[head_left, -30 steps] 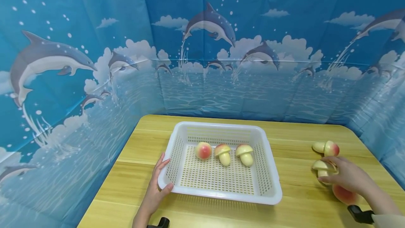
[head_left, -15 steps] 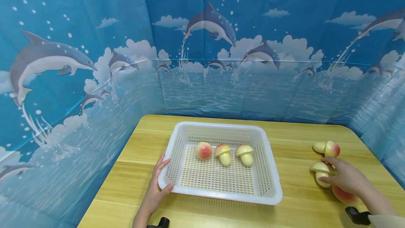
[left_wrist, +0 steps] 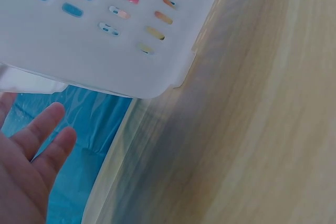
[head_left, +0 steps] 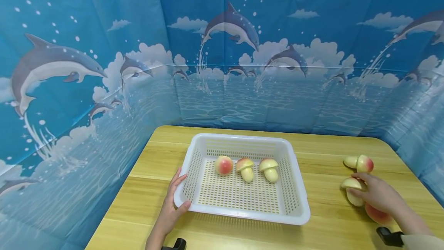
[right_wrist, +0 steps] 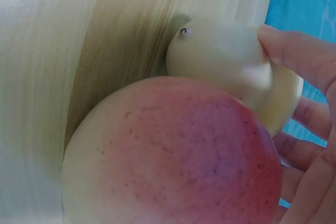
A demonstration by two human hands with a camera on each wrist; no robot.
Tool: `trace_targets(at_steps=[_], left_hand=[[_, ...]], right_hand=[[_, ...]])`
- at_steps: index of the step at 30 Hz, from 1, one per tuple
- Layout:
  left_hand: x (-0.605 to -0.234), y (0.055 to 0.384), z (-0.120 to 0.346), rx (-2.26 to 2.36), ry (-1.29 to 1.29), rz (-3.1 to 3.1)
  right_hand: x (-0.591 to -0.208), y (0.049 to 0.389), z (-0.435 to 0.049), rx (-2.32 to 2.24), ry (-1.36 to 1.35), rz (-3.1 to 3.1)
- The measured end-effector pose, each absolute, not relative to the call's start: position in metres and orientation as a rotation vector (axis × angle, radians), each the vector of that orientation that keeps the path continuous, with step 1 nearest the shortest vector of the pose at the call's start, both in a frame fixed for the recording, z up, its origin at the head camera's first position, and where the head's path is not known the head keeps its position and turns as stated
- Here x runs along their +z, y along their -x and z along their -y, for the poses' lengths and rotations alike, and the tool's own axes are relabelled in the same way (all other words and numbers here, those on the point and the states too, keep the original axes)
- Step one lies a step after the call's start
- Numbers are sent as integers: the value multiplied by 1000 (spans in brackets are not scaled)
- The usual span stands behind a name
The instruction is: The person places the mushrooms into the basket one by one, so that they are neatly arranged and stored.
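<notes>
My right hand (head_left: 379,193) grips a pale toy mushroom (head_left: 353,190) at the table's right side, thumb on the stem side and fingers behind the cap. In the right wrist view the thumb presses the mushroom (right_wrist: 215,59) near where stem meets cap. A large toy peach (right_wrist: 173,156) sits close beside it, partly under the hand in the head view. My left hand (head_left: 170,207) rests at the front-left corner of a white plastic basket (head_left: 239,214), thumb at the front rim, fingers straight along the left side. The left wrist view shows those fingers (left_wrist: 44,129) spread apart.
Inside the basket lie a small toy peach (head_left: 223,165) and two toy mushrooms, one red-capped (head_left: 244,169) and one paler (head_left: 268,169). Another toy mushroom (head_left: 359,163) lies on its side behind my right hand. A blue dolphin-print curtain (head_left: 222,99) hangs behind the wooden table (head_left: 326,173).
The mushroom in my right hand has turned slightly, its stem swinging to the right and its cap shifting a little left. The left hand and the basket stay put.
</notes>
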State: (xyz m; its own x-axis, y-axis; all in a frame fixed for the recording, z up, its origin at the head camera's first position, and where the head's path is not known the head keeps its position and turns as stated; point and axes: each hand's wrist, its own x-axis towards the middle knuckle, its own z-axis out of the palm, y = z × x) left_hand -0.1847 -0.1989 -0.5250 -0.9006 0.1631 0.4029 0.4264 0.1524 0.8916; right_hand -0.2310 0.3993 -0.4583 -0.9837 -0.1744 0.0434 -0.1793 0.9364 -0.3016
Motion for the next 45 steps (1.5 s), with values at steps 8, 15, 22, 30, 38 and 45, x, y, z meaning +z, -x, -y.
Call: trace_targets(at_steps=[8, 15, 22, 30, 38, 45], left_hand=[[-525, 185, 198, -1834, 578, 2211], [-527, 187, 198, -1837, 590, 2200], [-528, 187, 197, -1838, 594, 2180], [-525, 186, 196, -1809, 567, 2182], [-524, 185, 197, -1780, 550, 2206], [-524, 185, 197, -1794, 552, 2192]], right_hand=[[-458, 231, -398, 467, -272, 3062], [-459, 232, -398, 436, -247, 3057], [-459, 232, -399, 437, -232, 3036], [-456, 231, -395, 447, -228, 3030], [-452, 231, -385, 493, -250, 2978], [-444, 229, -374, 501, -284, 2932]])
